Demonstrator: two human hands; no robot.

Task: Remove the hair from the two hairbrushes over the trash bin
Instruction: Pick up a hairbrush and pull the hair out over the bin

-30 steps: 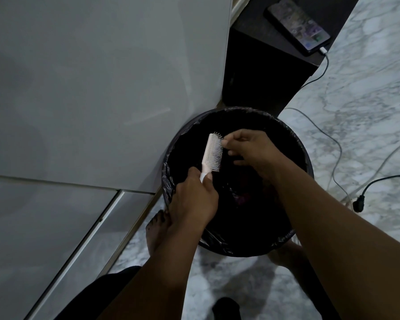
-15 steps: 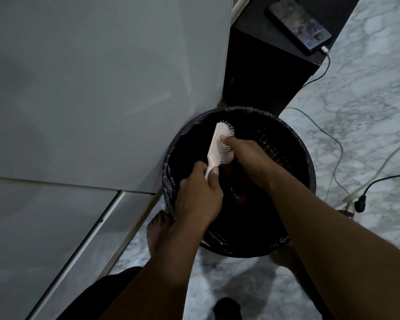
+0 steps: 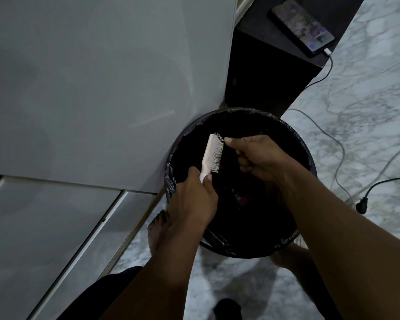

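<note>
Left hand [image 3: 194, 199] grips the handle of the pale hairbrush [image 3: 212, 155], right hand [image 3: 261, 158] at its 3 o'clock is curled and pinching at the bristle tips, hair not discernible, both over the trash bin [image 3: 240, 111]'s 9 o'clock side: a hard tug could drop brush in or flick hair past the rim.

Glossy marble floor [image 3: 367, 116] — crinkled plastic bin liner [image 3: 171, 179]

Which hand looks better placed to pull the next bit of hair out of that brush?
The right hand: its curled fingers sit at the bristle tips of the hairbrush, over the trash bin. The left hand grips the handle, so it is busy steadying.
</note>
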